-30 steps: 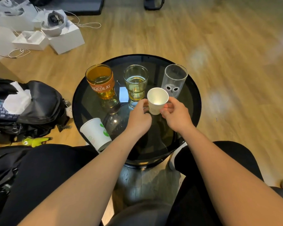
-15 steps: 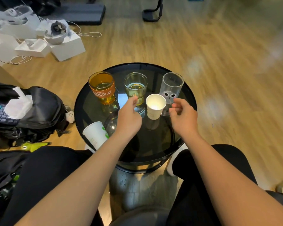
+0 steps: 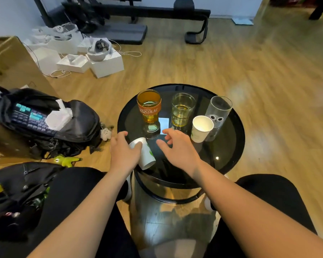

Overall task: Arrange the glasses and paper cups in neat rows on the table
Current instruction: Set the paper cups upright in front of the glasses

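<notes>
On the round black glass table (image 3: 231,146), three glasses stand in a row at the back: an orange-banded glass (image 3: 149,108), a clear glass with yellow liquid (image 3: 182,112) and a tall clear glass with a cartoon face (image 3: 219,112). A white paper cup (image 3: 200,130) stands just in front of the tall glass. A second paper cup (image 3: 147,157) with a green mark sits at the table's near left edge. My left hand (image 3: 123,151) is against its left side, thumb across the rim, fingers spread. My right hand (image 3: 177,146) hovers just right of it, holding nothing.
A black backpack (image 3: 45,123) holding a keyboard lies on the floor to the left, with a green toy (image 3: 67,161) beside it. White boxes (image 3: 104,64) and cables sit further back, next to a cardboard box (image 3: 11,67). My knees flank the table.
Both hands let go of the white paper cup, which now stands by the tall glass. They moved left to the second paper cup. The camera tilted up.
</notes>
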